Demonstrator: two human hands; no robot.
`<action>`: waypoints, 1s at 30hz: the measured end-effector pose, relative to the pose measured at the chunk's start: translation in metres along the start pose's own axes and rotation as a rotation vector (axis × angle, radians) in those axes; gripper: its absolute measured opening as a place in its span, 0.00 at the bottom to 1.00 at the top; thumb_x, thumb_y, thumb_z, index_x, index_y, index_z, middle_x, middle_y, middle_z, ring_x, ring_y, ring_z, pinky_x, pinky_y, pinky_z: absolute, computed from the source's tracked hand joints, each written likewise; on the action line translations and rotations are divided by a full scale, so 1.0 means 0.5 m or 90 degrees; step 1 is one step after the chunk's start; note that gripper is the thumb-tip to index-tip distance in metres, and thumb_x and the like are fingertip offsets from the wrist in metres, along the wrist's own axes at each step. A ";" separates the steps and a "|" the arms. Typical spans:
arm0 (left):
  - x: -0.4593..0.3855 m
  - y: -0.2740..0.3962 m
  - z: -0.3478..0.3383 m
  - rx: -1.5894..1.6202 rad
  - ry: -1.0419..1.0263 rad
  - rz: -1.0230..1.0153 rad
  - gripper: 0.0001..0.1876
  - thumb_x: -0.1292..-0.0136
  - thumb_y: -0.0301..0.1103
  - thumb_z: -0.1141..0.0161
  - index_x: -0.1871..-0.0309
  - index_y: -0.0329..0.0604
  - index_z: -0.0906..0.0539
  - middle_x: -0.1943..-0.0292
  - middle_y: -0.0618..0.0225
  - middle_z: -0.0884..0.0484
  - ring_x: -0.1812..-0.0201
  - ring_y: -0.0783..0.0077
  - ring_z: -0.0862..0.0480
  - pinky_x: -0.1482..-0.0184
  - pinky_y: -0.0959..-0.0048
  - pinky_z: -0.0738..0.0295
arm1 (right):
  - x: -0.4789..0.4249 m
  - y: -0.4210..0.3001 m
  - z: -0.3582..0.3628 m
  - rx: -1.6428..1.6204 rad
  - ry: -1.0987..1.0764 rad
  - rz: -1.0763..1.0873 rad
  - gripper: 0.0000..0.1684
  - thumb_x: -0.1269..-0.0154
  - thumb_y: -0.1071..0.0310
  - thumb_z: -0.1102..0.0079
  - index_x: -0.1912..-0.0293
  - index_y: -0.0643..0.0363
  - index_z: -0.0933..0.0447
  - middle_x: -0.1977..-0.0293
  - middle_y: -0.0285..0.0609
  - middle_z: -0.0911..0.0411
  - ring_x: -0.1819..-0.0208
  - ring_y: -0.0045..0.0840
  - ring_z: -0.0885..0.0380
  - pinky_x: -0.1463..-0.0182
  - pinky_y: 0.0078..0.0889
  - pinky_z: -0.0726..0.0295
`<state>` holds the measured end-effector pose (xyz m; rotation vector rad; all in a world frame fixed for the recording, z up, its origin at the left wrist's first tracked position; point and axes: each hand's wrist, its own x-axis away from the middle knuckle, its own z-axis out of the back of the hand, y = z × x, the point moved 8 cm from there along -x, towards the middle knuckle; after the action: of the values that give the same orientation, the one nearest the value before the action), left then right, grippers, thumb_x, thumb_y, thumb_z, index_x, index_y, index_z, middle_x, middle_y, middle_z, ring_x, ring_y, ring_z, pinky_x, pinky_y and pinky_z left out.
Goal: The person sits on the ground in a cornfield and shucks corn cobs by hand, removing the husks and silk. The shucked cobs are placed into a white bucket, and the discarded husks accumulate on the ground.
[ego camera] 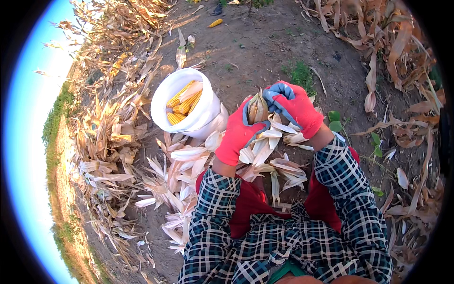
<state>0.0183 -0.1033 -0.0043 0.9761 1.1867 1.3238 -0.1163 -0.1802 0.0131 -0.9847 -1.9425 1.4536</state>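
Note:
My left hand [239, 131], in a red glove with a grey-blue coated palm, grips an ear of corn [258, 110] in its dry husk, its tip pointing away from me. Right beside that tip is my right hand [289, 104], gloved alike, with curled fingers; whether they pinch a bit of husk cannot be told. Left of my hands a white plastic bucket [216, 117] leans a little, holding several husked yellow corn cobs [184, 106] and a piece of pale husk. Loose dry corn husks [188, 154] lie heaped between the bucket and my knees.
Dry corn stalks [106, 156] are piled along the left, with more dry corn leaves [400, 46] at the right. A yellow cob [215, 23] lies on the bare soil [248, 53] farther off. Small green weeds [301, 76] grow beyond my right hand.

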 end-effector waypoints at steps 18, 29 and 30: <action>0.009 0.003 -0.009 0.093 -0.102 0.070 0.41 0.53 0.25 0.31 0.32 0.40 0.33 0.38 0.60 0.26 0.36 0.69 0.28 0.35 0.70 0.34 | 0.013 0.014 -0.022 -0.069 -0.031 -0.027 0.07 0.33 0.69 0.42 0.58 0.61 0.21 0.70 0.31 0.22 0.71 0.13 0.23 0.66 0.16 0.24; 0.006 0.051 -0.023 0.272 0.003 -0.029 0.34 0.42 0.28 0.34 0.31 0.39 0.34 0.42 0.64 0.24 0.43 0.73 0.25 0.40 0.72 0.30 | 0.021 0.045 -0.063 -0.461 -0.092 -0.074 0.11 0.27 0.61 0.48 0.64 0.57 0.26 0.75 0.35 0.20 0.77 0.14 0.23 0.75 0.14 0.27; 0.004 0.051 -0.021 0.254 0.021 -0.037 0.33 0.41 0.29 0.34 0.32 0.39 0.34 0.44 0.64 0.24 0.44 0.74 0.24 0.41 0.73 0.29 | 0.025 0.051 -0.069 -0.477 -0.095 -0.089 0.12 0.27 0.59 0.49 0.64 0.56 0.26 0.75 0.34 0.21 0.77 0.14 0.23 0.75 0.14 0.26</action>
<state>0.0032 -0.1011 0.0188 1.1939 1.5281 1.0810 -0.0914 -0.1462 -0.0014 -1.0181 -2.6816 0.7232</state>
